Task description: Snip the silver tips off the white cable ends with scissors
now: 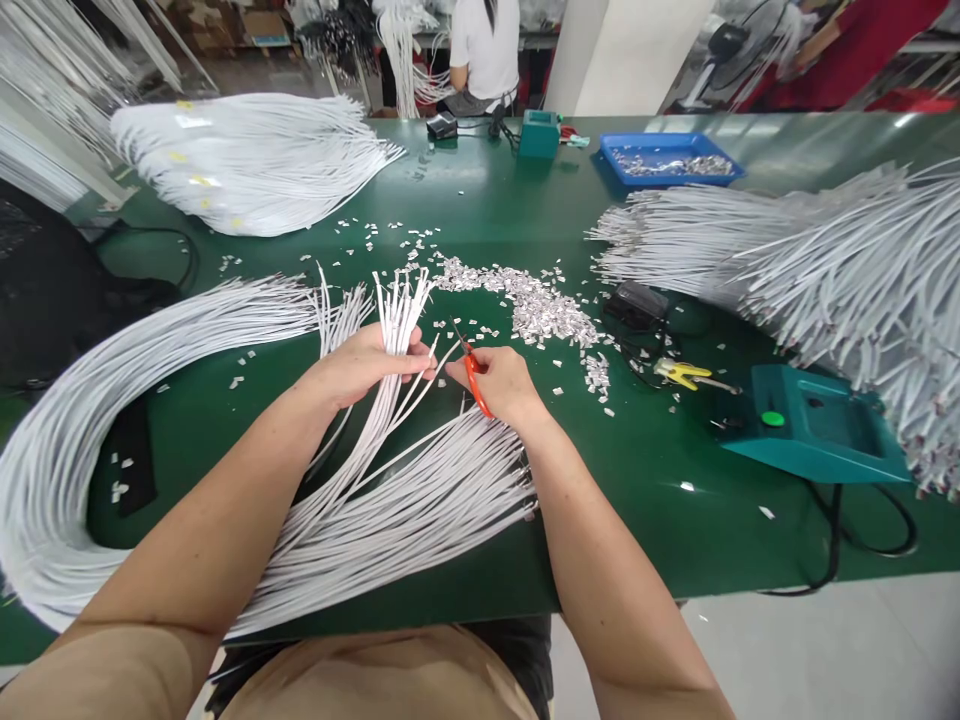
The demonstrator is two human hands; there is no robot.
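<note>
My left hand point(375, 362) is closed round several white cables point(393, 340), whose ends stick up past the thumb. In my right hand point(504, 382) is a small orange-handled cutter point(477, 386), probably scissors or snips, its dark tip pointing up and left. Between both hands a single cable end reaches toward my right fingertips; whether they pinch it is hard to tell. Below the hands a large bundle of white cables point(420, 500) spreads over the table, curving round on the left. Small pale tags or clips point(547, 310) lie heaped just beyond my right hand.
On the right stand a teal machine point(817, 420), yellow-handled pliers point(682, 374) and a big cable pile point(840, 240). A blue tray point(667, 160) sits far back. Another cable bundle point(247, 160) lies back left. Two people are beyond the table.
</note>
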